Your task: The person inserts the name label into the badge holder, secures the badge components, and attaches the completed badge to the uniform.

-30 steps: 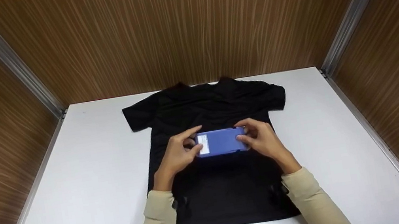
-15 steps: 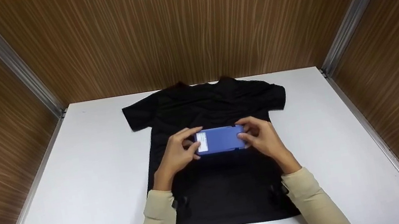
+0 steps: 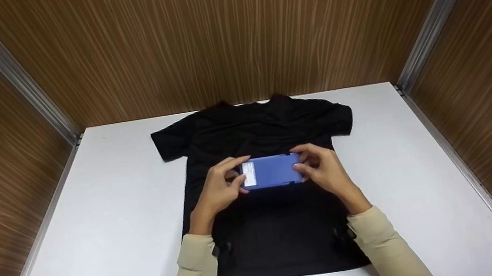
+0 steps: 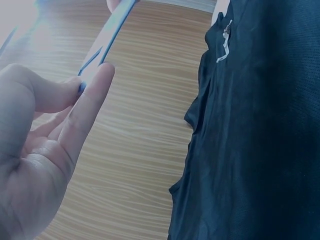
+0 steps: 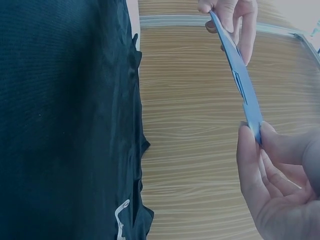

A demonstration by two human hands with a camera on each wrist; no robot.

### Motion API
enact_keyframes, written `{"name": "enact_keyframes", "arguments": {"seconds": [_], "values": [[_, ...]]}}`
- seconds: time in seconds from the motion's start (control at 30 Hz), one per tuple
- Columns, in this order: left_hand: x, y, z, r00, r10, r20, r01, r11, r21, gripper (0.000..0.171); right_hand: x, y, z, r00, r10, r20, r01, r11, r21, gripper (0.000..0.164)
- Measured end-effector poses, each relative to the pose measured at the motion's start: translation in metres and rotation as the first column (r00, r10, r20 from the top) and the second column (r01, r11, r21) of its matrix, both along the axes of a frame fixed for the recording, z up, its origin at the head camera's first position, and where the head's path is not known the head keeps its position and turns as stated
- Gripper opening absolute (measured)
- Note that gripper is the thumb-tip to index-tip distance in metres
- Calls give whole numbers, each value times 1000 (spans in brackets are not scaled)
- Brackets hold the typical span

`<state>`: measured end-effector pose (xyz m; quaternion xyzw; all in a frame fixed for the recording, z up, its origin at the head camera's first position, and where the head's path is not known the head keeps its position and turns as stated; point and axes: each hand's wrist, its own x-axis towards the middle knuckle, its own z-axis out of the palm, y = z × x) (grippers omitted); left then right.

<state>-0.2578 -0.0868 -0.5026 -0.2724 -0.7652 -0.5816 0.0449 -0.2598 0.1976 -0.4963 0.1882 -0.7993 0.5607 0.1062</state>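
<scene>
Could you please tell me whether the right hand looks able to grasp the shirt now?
Probably not without letting go: the right hand pinches the blue case, though the shirt lies spread out beneath.

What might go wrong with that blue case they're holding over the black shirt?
It might slip: the left hand and right hand just pinch the blue case near its ends, so it could drop onto the black shirt below. Also, the left hand grips close to the white label, so it may rub it.
</scene>
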Motion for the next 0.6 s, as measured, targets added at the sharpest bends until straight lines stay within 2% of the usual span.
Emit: {"name": "enact_keyframes", "arguments": {"seconds": [0.23, 0.6], "values": [[0, 1, -1, 1000, -3, 10, 3, 1000, 16, 49, -2, 4, -3, 999, 36, -12, -36, 999, -27, 31], [-1, -2, 0, 999, -26, 19, 26, 999, 19, 53, 0, 4, -2, 998, 47, -31, -47, 999, -15, 29]]}}
